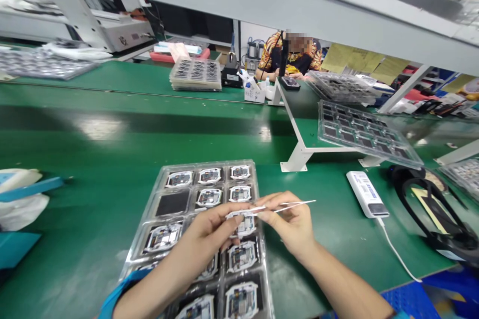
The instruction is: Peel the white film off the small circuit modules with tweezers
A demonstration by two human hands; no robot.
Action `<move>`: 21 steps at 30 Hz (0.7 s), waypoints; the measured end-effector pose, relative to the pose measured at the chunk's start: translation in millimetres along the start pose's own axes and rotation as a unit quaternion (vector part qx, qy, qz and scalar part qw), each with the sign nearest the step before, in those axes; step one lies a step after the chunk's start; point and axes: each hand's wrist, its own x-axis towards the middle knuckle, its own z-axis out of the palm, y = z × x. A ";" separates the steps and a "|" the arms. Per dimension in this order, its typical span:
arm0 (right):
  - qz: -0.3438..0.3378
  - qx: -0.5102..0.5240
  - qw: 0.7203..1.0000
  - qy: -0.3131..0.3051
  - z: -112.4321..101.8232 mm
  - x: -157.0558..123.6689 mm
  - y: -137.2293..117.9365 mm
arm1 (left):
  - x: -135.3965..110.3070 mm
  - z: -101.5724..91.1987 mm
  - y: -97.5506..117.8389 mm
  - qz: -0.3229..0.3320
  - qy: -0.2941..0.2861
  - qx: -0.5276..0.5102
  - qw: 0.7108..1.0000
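Observation:
My left hand (209,232) pinches a small white electronic module (245,223) above a clear plastic tray (149,229). The tray holds several similar modules in its pockets; one pocket at the upper left shows only a dark square. My right hand (290,222) is closed on thin metal tweezers (295,204). Their tips point left at the top of the held module, and the handle sticks out to the right. Both hands meet over the right column of the tray.
A white handheld device (366,193) with a cable lies right of the tray. A raised white stand (299,152) carries another clear tray (366,134). Stacked trays (195,75) sit further back. A person in a patterned shirt (295,57) works opposite. A black looped object (434,209) lies at right.

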 end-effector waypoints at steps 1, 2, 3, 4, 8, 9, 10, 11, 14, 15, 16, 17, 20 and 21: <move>0.013 0.011 1.000 0.011 0.5 -0.2 0.4 | -0.1 0.1 0.1 -0.001 0.000 0.001 1.000; 0.020 0.018 0.999 0.021 1.1 -0.3 0.8 | -0.1 0.2 0.3 -0.001 -0.002 0.002 1.000; 0.022 0.023 0.999 0.027 1.5 -0.4 1.3 | 0.0 0.4 0.5 -0.002 -0.004 0.004 1.000; 0.019 0.027 0.999 0.029 1.9 -0.5 1.7 | 0.1 0.6 0.8 -0.002 -0.005 0.007 1.000; -0.011 0.010 1.000 0.005 1.4 -0.7 1.9 | 0.8 1.6 1.6 -0.002 -0.006 0.013 1.000; -0.021 -0.004 1.000 -0.006 1.0 -0.7 1.5 | 0.9 1.8 1.6 -0.003 -0.005 0.012 1.000; -0.031 -0.020 0.999 -0.017 0.5 -0.7 1.1 | 0.8 1.9 1.6 -0.005 -0.004 0.011 1.000; -0.042 -0.034 0.998 -0.024 0.1 -0.8 0.7 | 0.7 2.0 1.5 -0.006 -0.004 0.012 1.000; -0.055 -0.043 0.997 -0.026 -0.5 -1.4 -0.2 | 0.1 1.9 1.0 -0.006 -0.002 0.013 1.000; -0.051 -0.036 0.998 -0.022 -0.5 -1.7 -0.3 | 0.0 1.7 0.8 -0.006 -0.003 0.012 1.000; -0.044 -0.027 0.998 -0.018 -0.4 -1.9 -0.3 | 0.0 1.5 0.6 -0.007 -0.004 0.012 1.000; -0.037 -0.018 0.999 -0.014 -0.3 -2.1 -0.5 | 0.1 1.3 0.5 -0.006 -0.005 0.013 1.000; -0.033 -0.011 0.999 -0.013 -0.2 -2.1 -1.2 | 0.4 0.4 1.2 0.004 -0.003 0.033 0.999; -0.036 -0.017 0.999 -0.015 -0.1 -2.0 -1.4 | 0.3 0.1 1.8 0.007 -0.003 0.041 0.999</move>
